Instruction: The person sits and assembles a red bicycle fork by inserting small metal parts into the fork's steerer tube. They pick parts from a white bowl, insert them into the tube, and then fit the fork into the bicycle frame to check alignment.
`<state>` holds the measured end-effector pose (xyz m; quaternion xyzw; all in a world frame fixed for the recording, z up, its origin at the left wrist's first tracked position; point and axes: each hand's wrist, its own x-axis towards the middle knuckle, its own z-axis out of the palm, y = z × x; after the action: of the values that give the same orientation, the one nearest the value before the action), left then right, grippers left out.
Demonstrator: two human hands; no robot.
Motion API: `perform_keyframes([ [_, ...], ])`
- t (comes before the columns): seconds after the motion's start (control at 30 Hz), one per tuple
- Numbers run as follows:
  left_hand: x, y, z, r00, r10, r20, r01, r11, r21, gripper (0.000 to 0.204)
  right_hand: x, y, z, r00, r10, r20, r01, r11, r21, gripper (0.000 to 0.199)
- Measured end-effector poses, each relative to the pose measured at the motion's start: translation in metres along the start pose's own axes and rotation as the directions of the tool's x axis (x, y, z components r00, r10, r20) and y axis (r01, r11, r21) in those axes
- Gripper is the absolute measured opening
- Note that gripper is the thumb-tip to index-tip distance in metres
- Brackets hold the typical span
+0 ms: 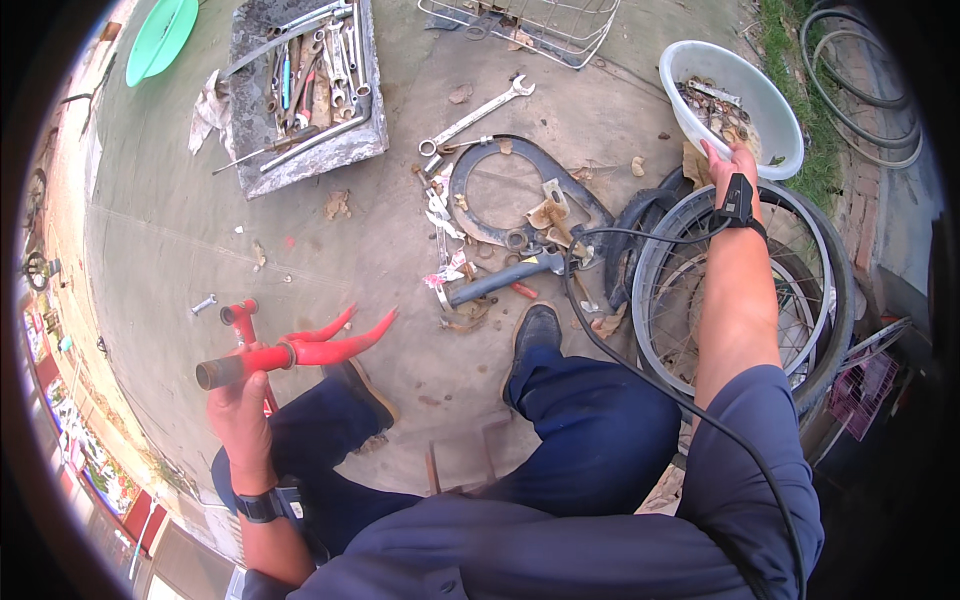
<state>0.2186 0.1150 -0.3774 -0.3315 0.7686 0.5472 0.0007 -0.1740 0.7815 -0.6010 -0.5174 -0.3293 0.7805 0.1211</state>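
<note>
My left hand [240,415] is closed round a red bicycle frame piece [320,352], holding it up over my left knee. Its dark tube end points left, and two curved red prongs point right. At the far right, my right hand [735,165] grips the near rim of a white plastic basin [668,85]. The basin is tilted, with small metal parts and dirt inside. Just below that hand lie spoked bicycle wheels [648,310]. A black cable runs from the device on my right wrist.
A grey metal tray [345,150] of wrenches stands at the far left. Ahead lie a large wrench [475,115], a black chain guard [470,165] and a dark tube [500,280]. A wire basket [575,25] stands farther back. A bolt [204,303] lies left of the frame piece.
</note>
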Motion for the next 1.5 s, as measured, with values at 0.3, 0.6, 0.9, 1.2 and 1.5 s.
perform_keyframes([
  [0.3,-0.007,-0.002,-0.004,0.998,0.035,-0.055,-0.036,0.999,-0.024,0.042,-0.104,0.022,-0.022,0.958,-0.065,0.278,0.147,0.948,-0.284,0.045],
  [0.6,-0.029,-0.009,-0.031,0.985,0.131,-0.113,-0.151,0.972,-0.183,0.042,-0.219,0.034,-0.078,0.878,0.269,0.397,0.081,0.733,-0.676,0.043],
  [0.9,-0.047,-0.002,-0.102,0.954,0.212,-0.212,-0.252,0.949,-0.187,0.041,-0.307,0.104,-0.031,0.737,0.527,0.423,0.271,0.343,-0.899,0.048],
  [1.2,-0.047,-0.017,-0.133,0.952,0.185,-0.244,-0.222,0.966,-0.135,0.04,-0.329,0.219,-0.027,0.665,0.61,0.43,0.253,0.358,-0.899,0.052],
  [1.5,-0.041,-0.02,-0.142,0.946,0.168,-0.277,-0.21,0.969,-0.129,0.039,-0.31,0.26,-0.053,0.658,0.61,0.442,0.276,0.351,-0.895,0.058],
])
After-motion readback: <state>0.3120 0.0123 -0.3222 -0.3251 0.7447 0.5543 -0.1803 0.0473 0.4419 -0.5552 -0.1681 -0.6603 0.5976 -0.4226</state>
